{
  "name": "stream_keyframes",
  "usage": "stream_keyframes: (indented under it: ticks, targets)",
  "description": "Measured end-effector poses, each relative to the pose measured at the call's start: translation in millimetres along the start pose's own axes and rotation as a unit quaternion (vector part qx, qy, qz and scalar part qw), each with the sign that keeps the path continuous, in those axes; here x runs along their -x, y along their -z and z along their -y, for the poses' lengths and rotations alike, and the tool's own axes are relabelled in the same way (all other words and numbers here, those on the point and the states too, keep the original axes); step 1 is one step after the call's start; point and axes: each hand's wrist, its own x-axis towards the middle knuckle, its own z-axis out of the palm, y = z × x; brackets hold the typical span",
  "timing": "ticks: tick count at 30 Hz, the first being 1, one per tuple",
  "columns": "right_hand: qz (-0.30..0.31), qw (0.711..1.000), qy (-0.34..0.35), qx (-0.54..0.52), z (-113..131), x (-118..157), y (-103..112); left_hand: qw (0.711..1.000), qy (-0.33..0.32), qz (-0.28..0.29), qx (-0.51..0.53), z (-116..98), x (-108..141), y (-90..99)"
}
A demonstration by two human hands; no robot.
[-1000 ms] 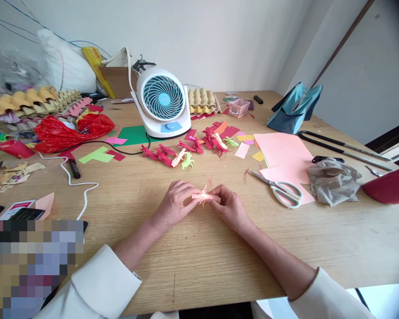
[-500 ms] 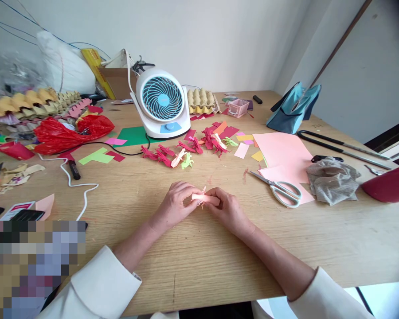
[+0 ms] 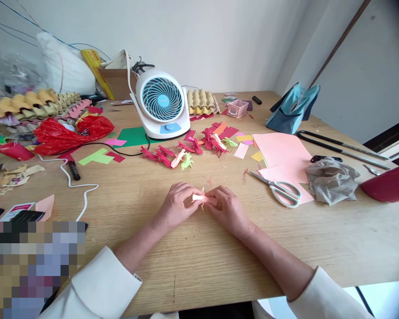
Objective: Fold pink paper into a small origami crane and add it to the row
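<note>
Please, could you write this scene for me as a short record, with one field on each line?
left hand: left hand, pinching one end of the light pink folded paper
right hand: right hand, pinching the other end
finished-looking pieces: red, pale and green folded figures, in front of the fan
tool: scissors, lying to the right of the hands, on the edge of pink paper sheets
right side: crumpled grey cloth or tissue, beside the scissors
left side: red plastic bag, black marker
surface: wooden table
</note>
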Motion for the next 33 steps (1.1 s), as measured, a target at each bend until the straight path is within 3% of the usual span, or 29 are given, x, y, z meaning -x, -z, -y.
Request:
stream_keyframes:
  ticks: [14,24,33]
  targets:
    - [0.012,0.998,0.033,0.052,1,2,0,0.998,-0.006,0.051,0.047,10,-2,2.6]
    - [0.005,0.999,0.045,0.024,4,3,1,0.992,0.038,0.072,0.096,10,-3,8.0]
    - [0.003,0.999,0.035,-0.010,5,3,0,0.993,0.011,0.086,0.085,12,-4,10.7]
